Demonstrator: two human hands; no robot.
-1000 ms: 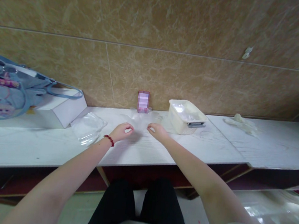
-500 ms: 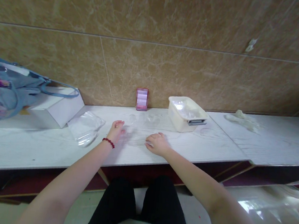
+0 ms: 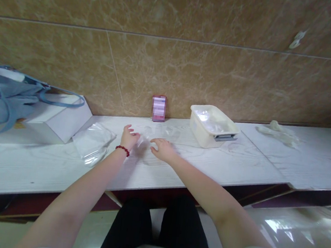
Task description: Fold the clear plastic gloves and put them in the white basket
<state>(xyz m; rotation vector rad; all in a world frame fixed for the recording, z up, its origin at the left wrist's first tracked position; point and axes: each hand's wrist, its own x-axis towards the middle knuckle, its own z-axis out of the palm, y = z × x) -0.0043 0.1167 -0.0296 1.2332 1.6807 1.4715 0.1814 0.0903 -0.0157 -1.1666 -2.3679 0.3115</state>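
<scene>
R hand (image 3: 163, 150) nearer clr plastic (image 3: 143, 138)

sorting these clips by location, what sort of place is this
Probably an indoor work area, though home or business is unclear: a long white counter against a marble-patterned wall, with a cream bin on it.

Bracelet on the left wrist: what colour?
The bracelet is red, seen best in the head view.

An indoor work spot, kind of building unclear, long white wood-look counter (image 3: 233, 161), shiny brown stone-look wall (image 3: 219, 74), dark red open shelves (image 3: 32, 205) below, pale shiny floor (image 3: 94, 227)
</scene>
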